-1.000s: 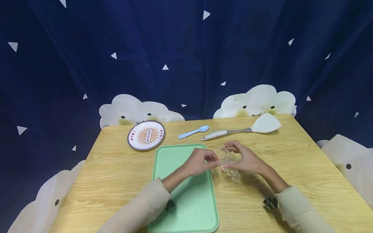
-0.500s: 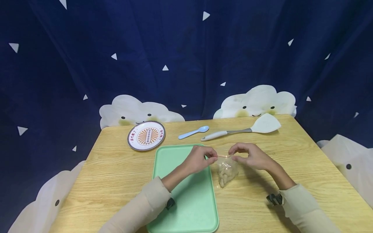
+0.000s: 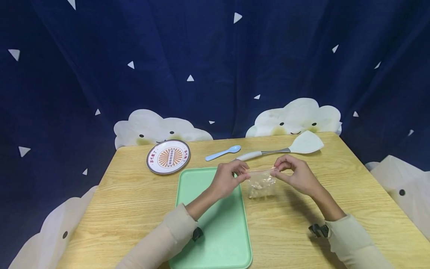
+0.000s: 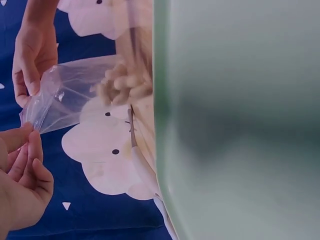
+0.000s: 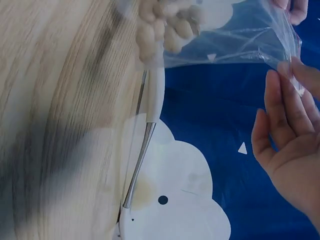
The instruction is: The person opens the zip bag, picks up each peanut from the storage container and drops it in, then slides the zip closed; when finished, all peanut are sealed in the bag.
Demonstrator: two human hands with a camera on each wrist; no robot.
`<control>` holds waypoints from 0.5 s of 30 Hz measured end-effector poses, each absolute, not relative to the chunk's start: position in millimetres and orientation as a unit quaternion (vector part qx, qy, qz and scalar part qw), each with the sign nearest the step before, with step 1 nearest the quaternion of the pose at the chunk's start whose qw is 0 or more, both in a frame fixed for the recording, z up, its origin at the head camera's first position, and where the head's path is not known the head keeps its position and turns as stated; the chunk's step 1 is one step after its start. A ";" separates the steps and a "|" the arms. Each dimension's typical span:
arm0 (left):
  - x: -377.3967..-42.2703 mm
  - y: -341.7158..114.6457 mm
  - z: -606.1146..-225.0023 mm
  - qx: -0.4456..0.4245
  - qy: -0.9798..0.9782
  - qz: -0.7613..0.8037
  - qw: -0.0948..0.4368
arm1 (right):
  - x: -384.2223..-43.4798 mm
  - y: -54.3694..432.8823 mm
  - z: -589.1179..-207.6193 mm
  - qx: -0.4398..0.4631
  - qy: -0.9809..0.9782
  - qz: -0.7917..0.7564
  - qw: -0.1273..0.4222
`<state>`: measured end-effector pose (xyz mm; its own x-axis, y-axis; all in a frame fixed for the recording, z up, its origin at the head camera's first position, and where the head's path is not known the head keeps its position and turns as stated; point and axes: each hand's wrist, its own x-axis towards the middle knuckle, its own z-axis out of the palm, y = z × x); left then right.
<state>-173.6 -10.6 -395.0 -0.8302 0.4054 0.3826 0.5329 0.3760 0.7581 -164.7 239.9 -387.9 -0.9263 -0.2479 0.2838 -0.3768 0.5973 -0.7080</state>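
Observation:
Between my hands hangs a clear zip bag [image 3: 262, 185] with a reddish line along its top edge. Several peanuts [image 5: 172, 25] in their shells lie at the bottom of it. My left hand [image 3: 224, 180] pinches one top corner between thumb and fingers, over the far right part of the green tray [image 3: 215, 239]. At the other top corner, my right hand [image 3: 297, 175] pinches the bag the same way. In the left wrist view the bag [image 4: 75, 87] is stretched between both hands, its top edge bunched near the fingers.
Behind the hands lie a white spatula [image 3: 305, 143] with a grey neck and a blue spoon [image 3: 223, 152]. A patterned plate [image 3: 168, 157] sits at the back left of the wooden table [image 3: 134, 209]. A dark blue curtain [image 3: 215, 56] hangs behind it.
The hands have drawn apart and the bag's top edge is now pulled straight between them. The bag has risen slightly and turned from narrow and slanted to broad and level.

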 end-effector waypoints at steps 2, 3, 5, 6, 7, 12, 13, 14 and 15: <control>-173.7 -9.5 -394.1 -0.270 -0.824 -0.494 0.063 | -164.3 240.5 -388.5 0.158 -0.891 0.419 0.072; -173.7 -9.0 -394.0 -0.261 -0.822 -0.502 0.059 | -164.2 240.9 -388.8 0.149 -0.892 0.422 0.066; -174.1 -8.1 -395.2 -0.242 -0.819 -0.518 0.047 | -164.1 241.4 -390.1 0.133 -0.891 0.431 0.057; -174.4 -7.6 -396.2 -0.233 -0.816 -0.527 0.041 | -164.4 241.6 -391.5 0.126 -0.887 0.442 0.050; -174.6 -7.1 -396.8 -0.223 -0.814 -0.536 0.032 | -164.8 241.7 -393.2 0.122 -0.880 0.457 0.044; -175.9 -5.2 -398.8 -0.186 -0.814 -0.551 0.004 | -166.1 241.4 -402.4 0.101 -0.835 0.541 -0.001; -176.0 -4.8 -398.7 -0.183 -0.814 -0.551 0.001 | -166.0 241.3 -403.8 0.095 -0.828 0.552 -0.007; -176.3 -4.5 -398.9 -0.180 -0.815 -0.551 0.000 | -165.8 241.2 -405.0 0.088 -0.825 0.558 -0.012; -176.4 -4.1 -398.6 -0.178 -0.815 -0.552 -0.001 | -165.7 241.0 -405.9 0.083 -0.822 0.563 -0.014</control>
